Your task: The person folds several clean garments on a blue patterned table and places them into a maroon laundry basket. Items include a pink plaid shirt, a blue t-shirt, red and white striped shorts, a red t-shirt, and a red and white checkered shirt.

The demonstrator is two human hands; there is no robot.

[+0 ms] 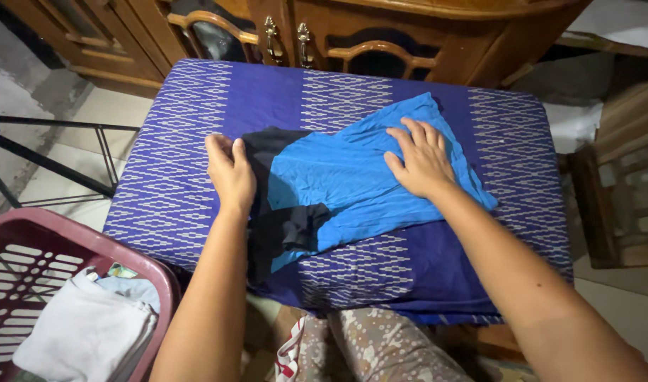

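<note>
Fabric of a patterned grey garment (380, 350) is seen nearest the camera, over the person's lap, and to the near left a pink laundry basket (157, 279) holds a folded white cloth (83, 332). Beyond these, a table covered with a blue-and-white patterned cloth (175, 191) serves as the work surface. On it, a blue garment with black panels (331, 184) is laid roughly flat near the middle, one corner reaching toward the far right. The left hand (230, 173) is placed at the garment's left edge, on the black part, fingers curled down against the fabric; whether an edge is pinched there cannot be told. The right hand (421, 159) is laid flat on the blue part, fingers extended and spread, nothing gripped. For a clean result, the fabric should be pressed flat under the open palm and wrinkles stroked outward from the middle while the opposite edge is anchored, so that the garment is not dragged across the cover. Edges should be aligned before any crease is set. Farthest away, a wooden cabinet with brass handles (288, 35) stands behind the table
</note>
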